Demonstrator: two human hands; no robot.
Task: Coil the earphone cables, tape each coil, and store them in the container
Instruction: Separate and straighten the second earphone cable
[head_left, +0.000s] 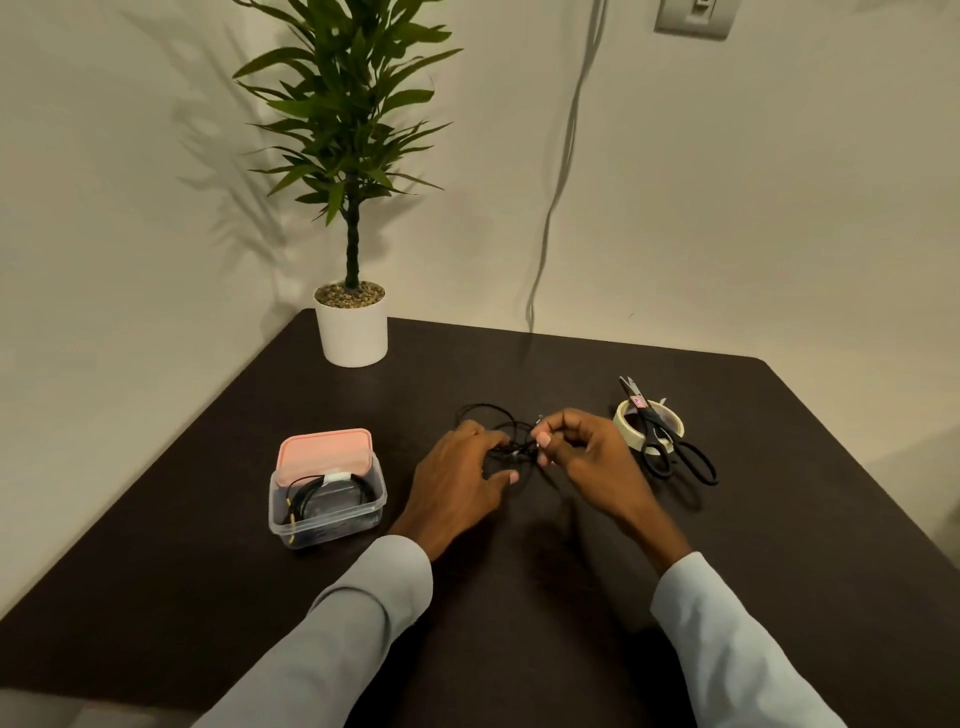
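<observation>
A black earphone cable (488, 413) lies in loose loops on the dark table (208, 545), just beyond my hands. My left hand (457, 478) grips a bunch of the cable between curled fingers and thumb. My right hand (587, 452) pinches the cable's other part at its fingertips, close beside the left. A clear plastic container (327, 519) stands to the left with a taped black cable coil (322, 491) inside; its pink lid (324, 449) leans at its back. A roll of masking tape (623, 421) lies to the right.
Black scissors (670, 447) rest across the tape roll at the right. A potted plant in a white pot (352, 330) stands at the table's far left corner by the wall. A grey cord (561, 176) hangs down the wall behind the table.
</observation>
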